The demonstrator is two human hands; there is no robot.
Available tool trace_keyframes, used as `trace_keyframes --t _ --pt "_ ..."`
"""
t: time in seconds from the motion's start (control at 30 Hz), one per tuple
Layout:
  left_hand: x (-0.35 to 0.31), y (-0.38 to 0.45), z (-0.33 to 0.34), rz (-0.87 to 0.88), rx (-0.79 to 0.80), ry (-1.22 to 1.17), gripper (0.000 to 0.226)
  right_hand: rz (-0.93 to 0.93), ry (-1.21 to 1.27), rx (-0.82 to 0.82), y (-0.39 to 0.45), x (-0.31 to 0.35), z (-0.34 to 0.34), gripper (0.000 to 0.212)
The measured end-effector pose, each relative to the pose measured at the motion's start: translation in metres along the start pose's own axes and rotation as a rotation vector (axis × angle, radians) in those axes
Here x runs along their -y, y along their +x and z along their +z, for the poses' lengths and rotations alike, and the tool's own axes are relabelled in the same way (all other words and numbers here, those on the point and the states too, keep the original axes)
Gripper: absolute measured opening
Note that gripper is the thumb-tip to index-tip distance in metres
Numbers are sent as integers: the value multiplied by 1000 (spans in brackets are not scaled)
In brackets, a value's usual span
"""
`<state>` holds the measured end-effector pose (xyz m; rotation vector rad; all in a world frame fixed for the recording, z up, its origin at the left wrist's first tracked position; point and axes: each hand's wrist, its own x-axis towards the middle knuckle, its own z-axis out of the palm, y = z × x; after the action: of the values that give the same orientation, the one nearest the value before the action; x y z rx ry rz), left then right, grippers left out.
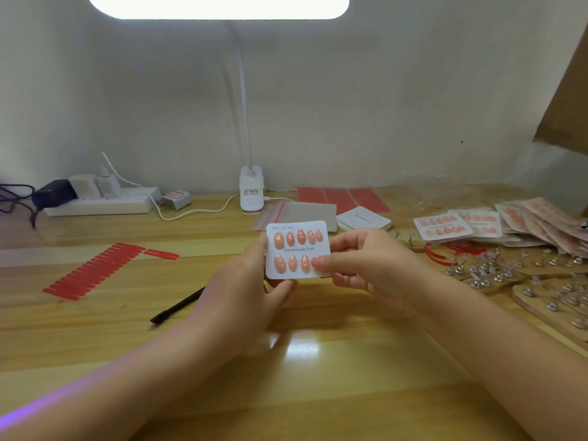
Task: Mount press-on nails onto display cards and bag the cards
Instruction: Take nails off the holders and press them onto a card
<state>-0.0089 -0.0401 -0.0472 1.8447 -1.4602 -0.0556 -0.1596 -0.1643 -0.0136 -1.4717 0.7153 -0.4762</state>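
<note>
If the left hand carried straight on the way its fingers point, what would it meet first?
The left hand holds the display card and points up and away toward the wall. Probably the stack of clear bags lying just beyond the card, though depth is hard to judge.

white display card (298,249) with peach-pink nails (290,238), red adhesive strips (95,270), black pen (178,305), yellow wood-grain table (318,377)

Glossy nails (301,237), varnished wooden table (286,377)

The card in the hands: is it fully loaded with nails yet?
Cannot tell. The display card shows five nails on top and three below; the right hand thumb covers the remaining bottom positions.
</note>
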Motion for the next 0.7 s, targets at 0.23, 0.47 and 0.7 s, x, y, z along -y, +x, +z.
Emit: trace_keyframes --t 0.23,0.47,0.7 --pt "-2 3 2 -108 -7 -333 62 -138 -2 -59 1 -4 1 21" --pt "5 12 -8 -184 -63 -634 12 -336 -69 10 2 -7 3 25" --pt "1 12 -12 -130 -143 -641 10 -400 -75 21 2 -11 5 23"
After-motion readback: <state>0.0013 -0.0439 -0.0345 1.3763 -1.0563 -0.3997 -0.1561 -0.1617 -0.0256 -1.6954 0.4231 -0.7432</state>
